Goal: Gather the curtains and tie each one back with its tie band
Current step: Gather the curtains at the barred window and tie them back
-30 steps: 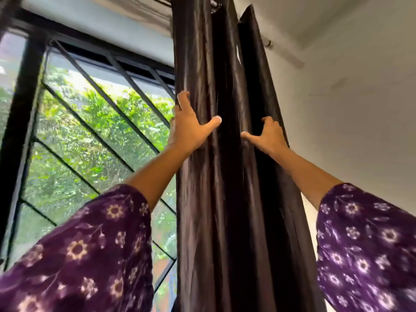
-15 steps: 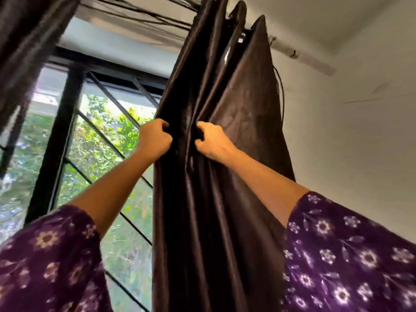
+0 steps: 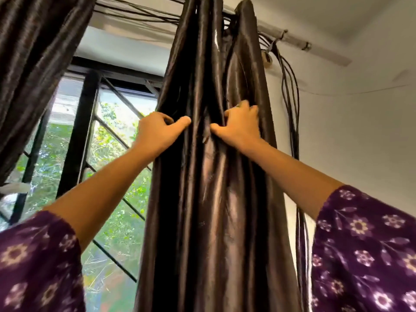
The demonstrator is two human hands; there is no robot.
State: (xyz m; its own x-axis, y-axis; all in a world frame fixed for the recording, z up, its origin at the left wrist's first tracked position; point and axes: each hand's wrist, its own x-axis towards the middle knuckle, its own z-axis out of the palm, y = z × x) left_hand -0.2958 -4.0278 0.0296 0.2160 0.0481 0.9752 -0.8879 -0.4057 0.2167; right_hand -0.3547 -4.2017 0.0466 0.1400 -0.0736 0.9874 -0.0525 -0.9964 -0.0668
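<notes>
A dark brown satin curtain (image 3: 216,199) hangs in bunched vertical folds down the middle of the view. My left hand (image 3: 157,131) grips its left folds, fingers curled into the cloth and thumb pointing right. My right hand (image 3: 240,126) grips the folds on the right side, thumb toward the left hand. The two hands sit close together at the same height, arms raised. A second dark curtain (image 3: 38,64) hangs at the upper left. No tie band shows in view.
A black-framed window with diagonal bars (image 3: 81,136) lies left of the curtain, greenery behind it. A curtain rod (image 3: 315,47) runs along the top right. A bundle of black cables (image 3: 292,113) hangs down the white wall (image 3: 360,131) right of the curtain.
Both hands went from flat on the curtain's outer sides to gripping its folds near the middle. The view swung right and now shows the second curtain at the left.
</notes>
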